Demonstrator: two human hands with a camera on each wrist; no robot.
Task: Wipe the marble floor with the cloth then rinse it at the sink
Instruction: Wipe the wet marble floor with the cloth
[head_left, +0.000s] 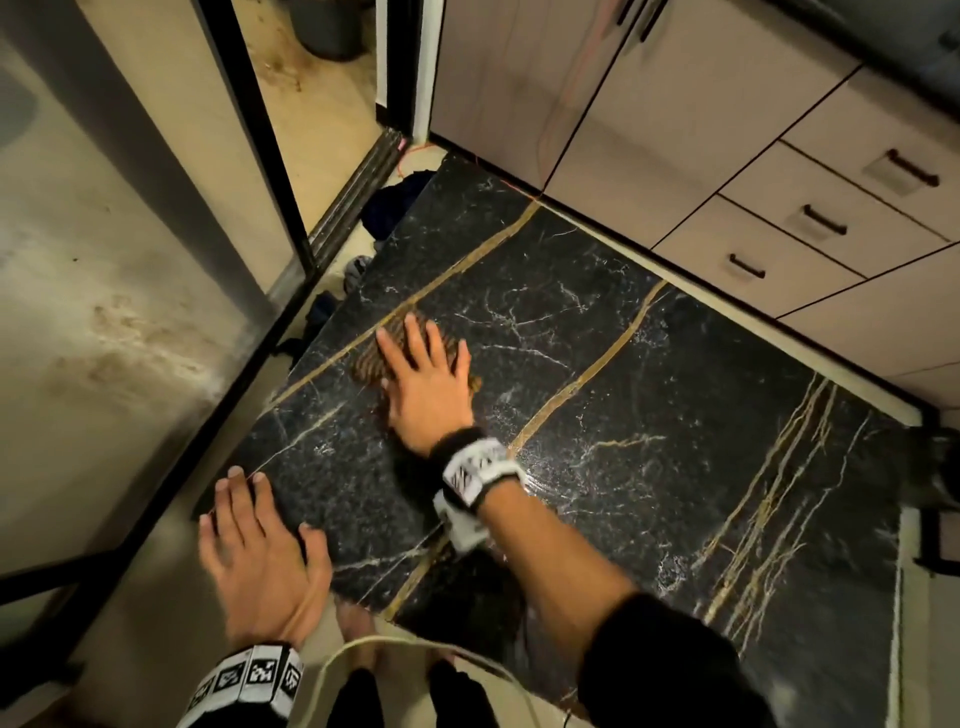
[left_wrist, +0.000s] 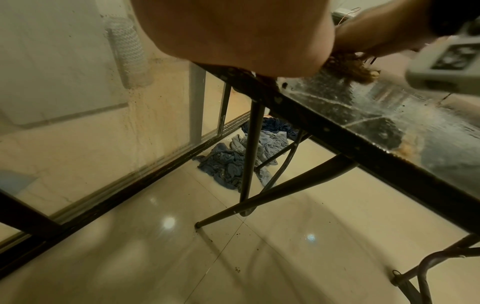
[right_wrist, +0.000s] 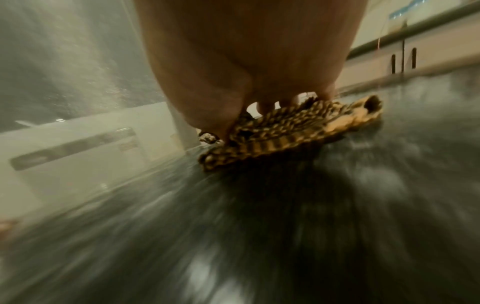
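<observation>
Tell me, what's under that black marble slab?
Black folding legs hold up the marble slab, and a heap of blue cloths lies on the beige floor tiles below. Anything further under the slab is hidden.

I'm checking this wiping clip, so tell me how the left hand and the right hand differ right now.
The right hand presses flat on the striped brown cloth out on the black marble slab; the left hand has nothing under it but the slab's near edge. The right hand reaches further out; the left stays close to the body. Both are spread open, palms down.
</observation>
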